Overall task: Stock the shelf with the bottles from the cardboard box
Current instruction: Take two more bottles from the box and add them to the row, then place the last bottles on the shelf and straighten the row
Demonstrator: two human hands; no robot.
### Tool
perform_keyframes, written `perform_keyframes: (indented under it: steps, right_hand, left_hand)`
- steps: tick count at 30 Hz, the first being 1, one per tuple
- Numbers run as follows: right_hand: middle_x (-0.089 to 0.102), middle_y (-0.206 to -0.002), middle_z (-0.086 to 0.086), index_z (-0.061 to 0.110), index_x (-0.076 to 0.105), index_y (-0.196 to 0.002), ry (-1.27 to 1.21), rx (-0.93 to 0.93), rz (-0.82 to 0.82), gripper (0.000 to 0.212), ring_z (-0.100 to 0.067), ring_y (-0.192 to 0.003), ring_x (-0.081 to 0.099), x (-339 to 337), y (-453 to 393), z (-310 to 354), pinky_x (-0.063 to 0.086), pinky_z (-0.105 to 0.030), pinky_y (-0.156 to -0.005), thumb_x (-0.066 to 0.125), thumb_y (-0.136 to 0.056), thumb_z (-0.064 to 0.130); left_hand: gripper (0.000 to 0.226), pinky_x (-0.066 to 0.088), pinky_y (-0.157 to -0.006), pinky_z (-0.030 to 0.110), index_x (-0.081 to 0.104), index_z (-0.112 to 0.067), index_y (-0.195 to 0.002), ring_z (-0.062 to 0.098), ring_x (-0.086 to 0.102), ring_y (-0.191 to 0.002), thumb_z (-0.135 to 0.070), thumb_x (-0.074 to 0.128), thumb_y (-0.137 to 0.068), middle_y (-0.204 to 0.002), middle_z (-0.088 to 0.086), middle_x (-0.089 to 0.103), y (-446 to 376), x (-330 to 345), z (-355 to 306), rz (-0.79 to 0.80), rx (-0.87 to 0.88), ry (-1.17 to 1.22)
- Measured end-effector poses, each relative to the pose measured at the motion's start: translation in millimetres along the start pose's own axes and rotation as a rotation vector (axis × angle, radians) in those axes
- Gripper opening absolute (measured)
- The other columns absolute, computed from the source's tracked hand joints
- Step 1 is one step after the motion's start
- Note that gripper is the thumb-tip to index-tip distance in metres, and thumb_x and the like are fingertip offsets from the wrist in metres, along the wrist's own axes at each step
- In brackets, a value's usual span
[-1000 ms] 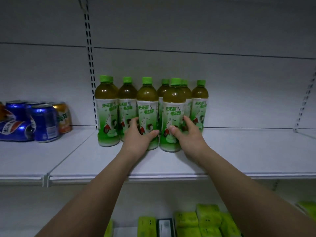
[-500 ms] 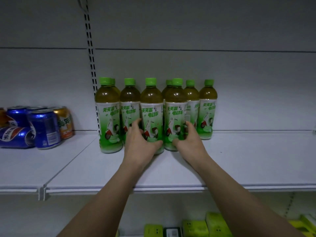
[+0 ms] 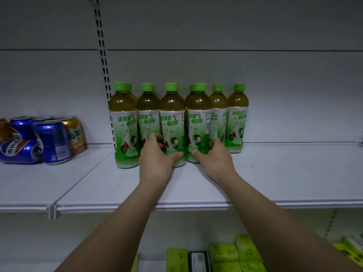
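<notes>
Both arms reach forward over the shelf [image 3: 275,173]; left hand [image 3: 156,160] and right hand [image 3: 215,157] each curl round a green-capped bottle's base

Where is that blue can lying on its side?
In the head view, the tipped blue can lies at the far left of the white shelf, in front of the upright cans, well left of the green tea bottles.

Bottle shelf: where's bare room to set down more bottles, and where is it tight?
Free: the shelf right of the rightmost bottle, and the front strip ahead of the bottles. Crowded: the bottle cluster where the left hand and right hand grip front bottles, and the cans on the left bay.
</notes>
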State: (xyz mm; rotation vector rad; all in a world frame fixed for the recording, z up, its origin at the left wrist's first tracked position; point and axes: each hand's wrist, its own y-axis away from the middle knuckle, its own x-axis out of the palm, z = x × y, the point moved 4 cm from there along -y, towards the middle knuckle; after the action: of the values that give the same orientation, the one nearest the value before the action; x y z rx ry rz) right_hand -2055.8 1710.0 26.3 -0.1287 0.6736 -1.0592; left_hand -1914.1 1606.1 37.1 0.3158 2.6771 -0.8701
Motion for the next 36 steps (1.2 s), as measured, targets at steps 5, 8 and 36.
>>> perform_keyframes:
  steps: [5,8,36]
  right_hand:
    - [0.063,-0.119,-0.011,0.007,0.052,-0.118,-0.008,0.03,-0.03,0.038,-0.03,-0.109,0.06,-15,20,14,0.047,-0.032,-0.085,0.063,-0.09,0.031]
    - [0.064,-0.095,-0.003,0.013,0.053,-0.102,-0.141,0.014,-0.097,0.018,-0.027,-0.093,0.062,-37,48,28,0.041,-0.029,-0.07,0.051,-0.096,0.03]
    - [0.065,-0.102,-0.018,0.003,0.065,-0.108,0.243,0.782,0.483,0.045,-0.035,-0.098,0.063,-212,330,-351,0.042,-0.032,-0.071,0.044,-0.098,0.042]
  left_hand:
    - [0.046,0.055,-0.08,0.036,0.047,-0.02,-0.107,0.022,0.064,-0.096,-0.021,0.079,-0.074,-0.105,0.001,0.066,23,-13,-18,-0.01,0.064,-0.098]
    - [0.023,0.054,-0.081,0.041,0.053,-0.016,-0.104,0.025,0.058,-0.099,-0.01,0.063,-0.084,-0.103,0.003,0.064,52,-26,-41,-0.041,0.182,-0.261]
    - [0.028,0.047,-0.085,0.033,0.061,-0.016,-0.112,0.029,0.062,-0.105,-0.016,0.056,-0.085,-0.113,0.011,0.067,438,175,65,1.231,-0.022,-0.391]
